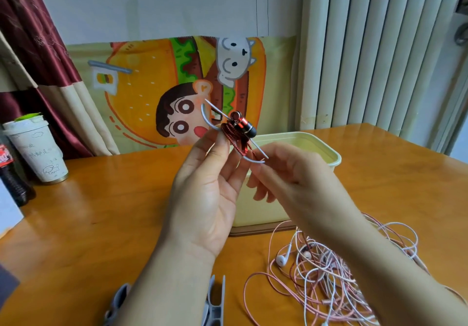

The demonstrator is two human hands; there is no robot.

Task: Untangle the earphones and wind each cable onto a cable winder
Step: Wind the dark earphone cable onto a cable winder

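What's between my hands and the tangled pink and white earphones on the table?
Nothing visible: the tangled pink and white earphones lie uncovered on the wooden table. Your left hand and right hand both hold the grey plastic winder wound with red cable.

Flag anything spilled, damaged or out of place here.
Nothing is spilled or damaged. The pink and white cables lie tangled on the table, as the task expects. On the winder that the left hand grips, the earbuds stick out on top.
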